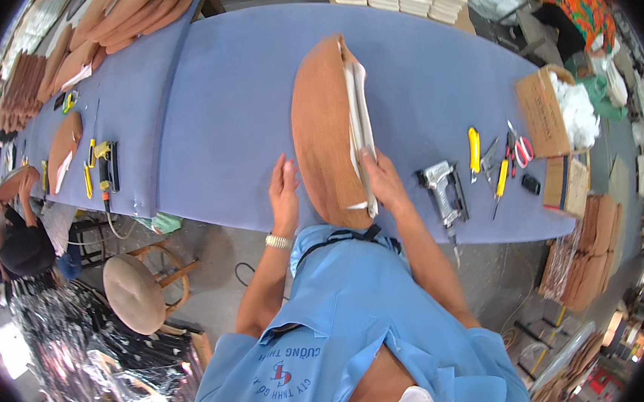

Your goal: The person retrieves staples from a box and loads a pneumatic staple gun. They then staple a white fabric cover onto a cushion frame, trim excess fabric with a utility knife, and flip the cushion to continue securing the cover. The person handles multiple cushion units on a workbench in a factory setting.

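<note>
While the right hand (383,181) presses flat, fingers together, on the white backing (360,122) along the right edge of the brown upholstered panel (322,129), the left hand (284,194) lies open just beside the panel's left edge, palm turned toward it, touching or very nearly touching the fabric; the fisheye bend makes that contact hard to judge. Neither hand is closed round anything. The panel itself is a long oval pad that lies flat on the blue-covered workbench (418,80), its near end right in front of the person, its far end pointing away.

Judging by the hands, the step is one of smoothing and steadying: the fabric looks to be pulled over the edge onto the white backing and held down there. A fair guess is that fixing the folded edge comes next, which would call for one hand to keep the fold taut while the other reaches for a tool.

Right of the panel, near the bench's front edge, lies a grey pneumatic stapler (442,191). Farther right of the panel sit a yellow utility knife (474,149), a yellow-handled screwdriver (500,179) and red-handled scissors (522,149), then an open cardboard box (543,112) of white stuffing. Well to the left of the panel, on the neighbouring bench section, rests a yellow power tool (103,164) beside a second brown panel (64,146), where another person (19,240) is at work.
</note>
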Demonstrator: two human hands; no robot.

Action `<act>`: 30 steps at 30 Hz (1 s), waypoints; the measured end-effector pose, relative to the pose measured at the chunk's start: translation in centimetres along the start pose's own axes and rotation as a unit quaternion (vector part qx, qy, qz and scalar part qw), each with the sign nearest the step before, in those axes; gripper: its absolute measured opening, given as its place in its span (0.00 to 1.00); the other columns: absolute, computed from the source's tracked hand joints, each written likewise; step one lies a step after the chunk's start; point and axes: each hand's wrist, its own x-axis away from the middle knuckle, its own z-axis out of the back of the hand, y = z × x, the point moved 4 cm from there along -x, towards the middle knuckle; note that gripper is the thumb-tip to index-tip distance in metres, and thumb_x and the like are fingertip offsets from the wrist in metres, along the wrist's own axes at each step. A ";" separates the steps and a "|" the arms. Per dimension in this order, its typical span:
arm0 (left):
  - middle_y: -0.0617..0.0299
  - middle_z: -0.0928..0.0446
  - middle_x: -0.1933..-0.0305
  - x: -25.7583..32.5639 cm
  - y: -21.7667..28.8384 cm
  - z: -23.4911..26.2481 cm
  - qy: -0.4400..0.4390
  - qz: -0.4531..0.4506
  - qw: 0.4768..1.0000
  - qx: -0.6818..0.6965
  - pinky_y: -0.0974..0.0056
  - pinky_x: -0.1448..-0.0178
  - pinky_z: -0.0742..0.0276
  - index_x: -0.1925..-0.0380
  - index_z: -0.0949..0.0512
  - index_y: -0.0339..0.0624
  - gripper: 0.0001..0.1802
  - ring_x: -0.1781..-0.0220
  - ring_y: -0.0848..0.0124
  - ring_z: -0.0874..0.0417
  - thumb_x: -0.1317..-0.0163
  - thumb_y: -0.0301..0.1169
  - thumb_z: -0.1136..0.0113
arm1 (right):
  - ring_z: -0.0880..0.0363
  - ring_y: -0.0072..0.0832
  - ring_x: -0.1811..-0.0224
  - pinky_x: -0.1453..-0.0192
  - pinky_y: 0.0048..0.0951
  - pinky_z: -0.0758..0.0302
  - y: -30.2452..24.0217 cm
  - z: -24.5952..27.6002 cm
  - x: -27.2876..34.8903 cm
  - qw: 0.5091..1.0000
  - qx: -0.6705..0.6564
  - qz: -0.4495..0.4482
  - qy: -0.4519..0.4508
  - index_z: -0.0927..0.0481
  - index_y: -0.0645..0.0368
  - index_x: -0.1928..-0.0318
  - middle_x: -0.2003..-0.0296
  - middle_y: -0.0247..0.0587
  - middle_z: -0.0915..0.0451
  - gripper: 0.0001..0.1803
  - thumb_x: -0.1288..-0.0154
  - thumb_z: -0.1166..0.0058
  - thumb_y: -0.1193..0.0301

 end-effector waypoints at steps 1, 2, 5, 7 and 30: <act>0.50 0.28 0.30 -0.9 -1.4 -0.4 -0.014 0.008 1.000 -0.011 0.58 0.29 0.29 0.27 0.33 0.35 0.35 0.31 0.64 0.27 0.21 0.52 0.50 | 0.20 0.38 0.45 0.37 0.36 0.27 0.0 -0.2 0.1 1.000 -0.005 -0.008 -0.009 0.24 0.67 0.36 0.48 0.50 0.17 0.29 0.18 0.59 0.53; 0.49 0.29 0.28 -1.7 -3.0 -0.9 -0.027 0.016 0.999 -0.019 0.58 0.27 0.30 0.26 0.35 0.35 0.36 0.29 0.63 0.28 0.21 0.53 0.51 | 0.18 0.43 0.45 0.39 0.39 0.26 0.1 -0.3 -0.1 1.000 -0.008 -0.017 -0.019 0.22 0.67 0.39 0.51 0.54 0.15 0.29 0.18 0.60 0.52; 0.49 0.32 0.26 -1.6 -4.0 -3.1 -0.032 0.034 0.999 0.018 0.59 0.25 0.32 0.24 0.39 0.35 0.39 0.26 0.61 0.30 0.21 0.55 0.52 | 0.17 0.36 0.51 0.44 0.36 0.24 -1.2 -0.5 -0.6 0.999 0.030 0.013 -0.038 0.20 0.68 0.41 0.55 0.48 0.14 0.30 0.17 0.60 0.52; 0.49 0.34 0.24 -1.2 -3.6 -4.0 -0.062 0.042 0.991 0.110 0.58 0.24 0.31 0.23 0.42 0.36 0.39 0.24 0.62 0.31 0.20 0.54 0.55 | 0.18 0.29 0.53 0.45 0.32 0.24 -2.6 -0.7 -1.2 0.996 0.066 0.037 -0.052 0.20 0.69 0.41 0.55 0.44 0.13 0.30 0.17 0.59 0.52; 0.43 0.41 0.19 -1.5 -4.9 -4.3 -0.049 -0.109 0.984 -0.128 0.56 0.18 0.43 0.21 0.44 0.39 0.38 0.19 0.52 0.39 0.19 0.55 0.61 | 0.20 0.24 0.46 0.40 0.30 0.24 1.4 1.8 2.6 0.975 -0.145 -0.073 -0.152 0.23 0.71 0.38 0.46 0.42 0.16 0.23 0.24 0.47 0.66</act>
